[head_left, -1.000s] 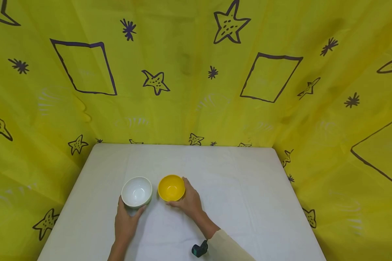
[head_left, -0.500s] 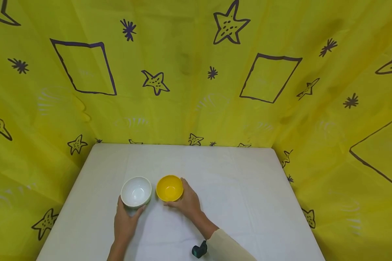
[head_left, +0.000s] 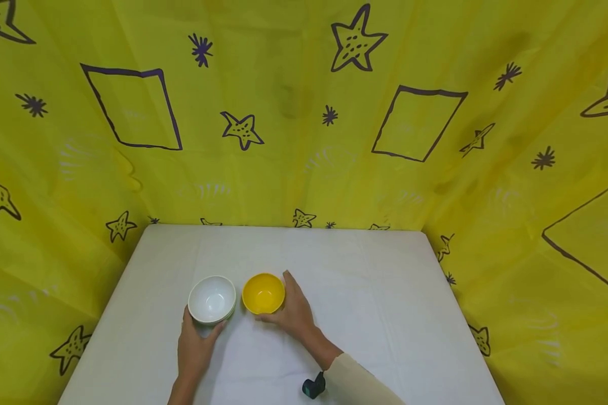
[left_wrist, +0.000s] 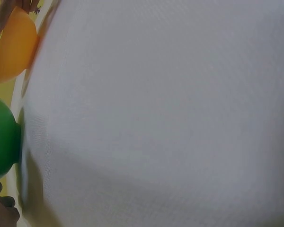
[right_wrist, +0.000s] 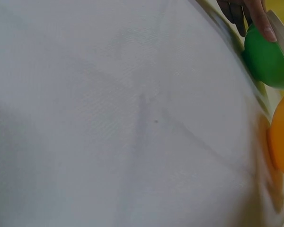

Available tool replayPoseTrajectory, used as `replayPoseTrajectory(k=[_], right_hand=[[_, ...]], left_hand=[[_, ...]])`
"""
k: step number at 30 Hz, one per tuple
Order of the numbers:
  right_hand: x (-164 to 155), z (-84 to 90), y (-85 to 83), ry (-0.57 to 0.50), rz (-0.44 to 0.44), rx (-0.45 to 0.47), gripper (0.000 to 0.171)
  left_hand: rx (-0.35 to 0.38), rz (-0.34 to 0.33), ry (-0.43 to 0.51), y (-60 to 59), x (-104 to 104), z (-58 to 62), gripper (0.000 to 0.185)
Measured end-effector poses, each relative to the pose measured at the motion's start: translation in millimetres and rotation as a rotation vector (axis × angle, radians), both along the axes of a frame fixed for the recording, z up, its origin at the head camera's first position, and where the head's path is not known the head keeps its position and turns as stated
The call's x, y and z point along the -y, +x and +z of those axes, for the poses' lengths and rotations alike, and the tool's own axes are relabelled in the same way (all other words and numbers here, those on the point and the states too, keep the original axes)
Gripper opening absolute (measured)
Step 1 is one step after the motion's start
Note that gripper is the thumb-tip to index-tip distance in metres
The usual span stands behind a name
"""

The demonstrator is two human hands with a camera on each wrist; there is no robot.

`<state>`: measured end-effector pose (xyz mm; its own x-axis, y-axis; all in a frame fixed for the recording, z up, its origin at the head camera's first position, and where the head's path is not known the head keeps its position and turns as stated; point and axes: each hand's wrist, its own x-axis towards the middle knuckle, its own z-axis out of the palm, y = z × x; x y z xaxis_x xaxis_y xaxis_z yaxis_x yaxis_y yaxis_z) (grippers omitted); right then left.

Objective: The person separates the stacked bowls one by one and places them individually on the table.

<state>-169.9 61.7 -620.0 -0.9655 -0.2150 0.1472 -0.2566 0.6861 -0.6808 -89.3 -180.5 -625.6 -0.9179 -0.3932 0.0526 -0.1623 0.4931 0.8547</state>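
Note:
In the head view my left hand [head_left: 195, 349] grips a white bowl [head_left: 213, 298] from its near side, thumb right and fingers left. The bowl sits nested in a green bowl [right_wrist: 267, 59], whose outside shows in both wrist views. To their right, with a narrow gap between, is a yellow bowl [head_left: 263, 293]. My right hand [head_left: 295, 312] is around its right side, thumb at the near edge and a raised finger beside the rim. Both yellow and green bowls stand upright close over the cloth.
A white cloth covers the table [head_left: 375, 304]. Yellow curtains [head_left: 294, 169] with dark star and frame drawings enclose its back and sides. A small black device [head_left: 314, 386] is at the right wrist, beside a beige sleeve [head_left: 360, 382].
The yellow bowl has shifted slightly left, nearer the white bowl, along with my right hand. A right-hand finger now stands a little farther off the rim. My left hand stays put.

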Motion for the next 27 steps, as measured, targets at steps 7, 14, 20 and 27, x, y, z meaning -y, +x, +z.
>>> replayPoseTrajectory(k=[7, 14, 20, 27], right_hand=[[5, 12.9, -5.8, 0.006, -0.005, -0.041, 0.129], [23, 28.3, -12.4, 0.022, 0.028, -0.077, 0.128], [44, 40.0, -17.6, 0.039, 0.096, -0.139, 0.128], [64, 52.7, -19.9, 0.077, 0.162, -0.141, 0.130]], left_hand=[[-0.006, 0.005, -0.002, -0.1, 0, -1.9, 0.105], [-0.018, 0.007, 0.002, 1.0, -2, -0.9, 0.104], [-0.021, 0.001, -0.003, 1.9, -2, 1.2, 0.103], [-0.015, 0.004, 0.011, 1.8, -2, 1.8, 0.104]])
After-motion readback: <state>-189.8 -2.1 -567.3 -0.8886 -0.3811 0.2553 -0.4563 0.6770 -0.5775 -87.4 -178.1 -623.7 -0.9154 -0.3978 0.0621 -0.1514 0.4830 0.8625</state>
